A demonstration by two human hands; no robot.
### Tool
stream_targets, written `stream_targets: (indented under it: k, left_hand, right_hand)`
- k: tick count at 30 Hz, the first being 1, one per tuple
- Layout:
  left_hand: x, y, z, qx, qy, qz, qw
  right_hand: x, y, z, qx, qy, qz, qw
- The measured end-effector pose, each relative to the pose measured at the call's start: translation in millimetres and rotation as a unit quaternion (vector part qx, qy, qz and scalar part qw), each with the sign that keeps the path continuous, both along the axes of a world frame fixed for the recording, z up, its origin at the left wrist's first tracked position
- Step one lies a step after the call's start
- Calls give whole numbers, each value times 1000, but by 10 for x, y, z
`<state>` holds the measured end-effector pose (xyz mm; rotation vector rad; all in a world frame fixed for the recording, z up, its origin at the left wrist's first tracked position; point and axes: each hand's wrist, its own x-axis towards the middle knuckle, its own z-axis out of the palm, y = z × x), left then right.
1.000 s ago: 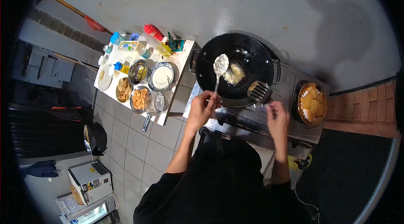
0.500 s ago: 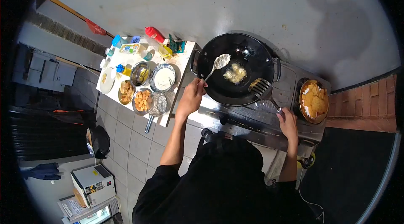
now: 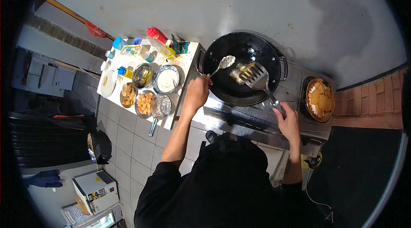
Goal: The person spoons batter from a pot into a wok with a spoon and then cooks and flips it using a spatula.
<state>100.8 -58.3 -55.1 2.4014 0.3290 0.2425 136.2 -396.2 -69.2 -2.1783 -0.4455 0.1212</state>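
The spoon (image 3: pixel 227 61) slants forward-right, the spatula (image 3: pixel 260 82) forward-left, heads over the wok (image 3: pixel 229 93).

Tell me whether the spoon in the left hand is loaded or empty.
Loaded: a pale, lumpy mass sits on the spoon, which the left hand holds over the wok.
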Motion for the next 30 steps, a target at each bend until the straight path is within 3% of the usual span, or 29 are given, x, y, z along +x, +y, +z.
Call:
stream_targets:
  k: [13,30]
  left_hand:
    - [-50,-67,23,47,-11,-2,999]
    - [-82,-69,87,76,-5,-12,997]
  right_hand:
    - [135,473,-109,7,-53,38,998]
    - [202,295,-63,-52,-107,33,992]
